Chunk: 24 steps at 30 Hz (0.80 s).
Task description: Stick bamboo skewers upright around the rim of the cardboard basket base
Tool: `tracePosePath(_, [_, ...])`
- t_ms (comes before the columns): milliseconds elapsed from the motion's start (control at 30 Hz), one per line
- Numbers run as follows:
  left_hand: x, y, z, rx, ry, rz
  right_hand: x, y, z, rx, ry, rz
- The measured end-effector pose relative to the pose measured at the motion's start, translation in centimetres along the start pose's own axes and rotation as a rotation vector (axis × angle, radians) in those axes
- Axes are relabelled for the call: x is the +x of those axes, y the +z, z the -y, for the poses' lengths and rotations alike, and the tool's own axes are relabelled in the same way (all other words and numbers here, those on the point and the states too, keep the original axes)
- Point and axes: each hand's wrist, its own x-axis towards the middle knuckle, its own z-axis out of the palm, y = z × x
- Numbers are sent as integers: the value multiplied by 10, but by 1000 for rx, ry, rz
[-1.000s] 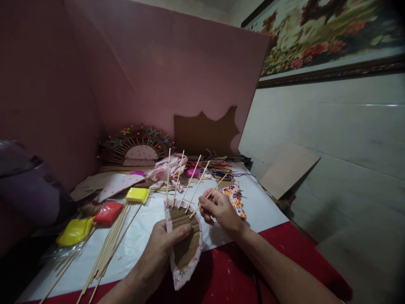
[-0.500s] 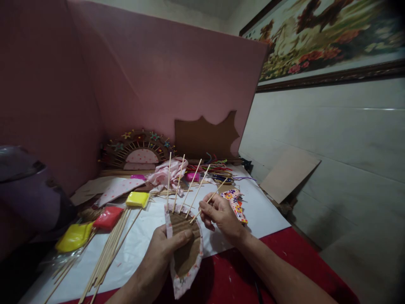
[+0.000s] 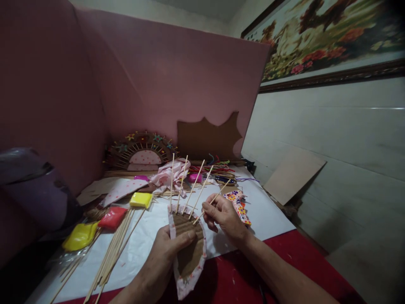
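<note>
My left hand [image 3: 172, 249] grips a half-round cardboard piece [image 3: 190, 261] edged with pale pink fabric, thumb lying across its bare corrugated face. Several thin wooden sticks [image 3: 182, 183] stand out from its curved edge, fanned apart. Between the thumb and fingers of my right hand [image 3: 223, 217] is another wooden stick [image 3: 215, 196], slanting up to the right. Its lower end meets the cardboard near the curved rim. Just behind my right hand lies a flower-patterned glue gun [image 3: 237, 204], partly covered by the hand.
Bundled wooden sticks [image 3: 110, 249] lie at left beside yellow [image 3: 80, 236] and red packets [image 3: 113, 217]. A decorated cardboard fan [image 3: 144, 152] leans at the back near crumpled pink fabric [image 3: 167, 173] and a jagged cardboard sheet [image 3: 207, 139]. White paper [image 3: 268, 211] covers part of the red cloth [image 3: 291, 257].
The whole view has shifted slightly, so everything sits a little further right and lower. Both hands keep their hold, and the stick's lower end stays at the cardboard rim.
</note>
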Motion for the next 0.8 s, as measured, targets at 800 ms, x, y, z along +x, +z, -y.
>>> tracePosePath(800, [1,1,0,-3,-12,23,1,-3,1,9,-78,13])
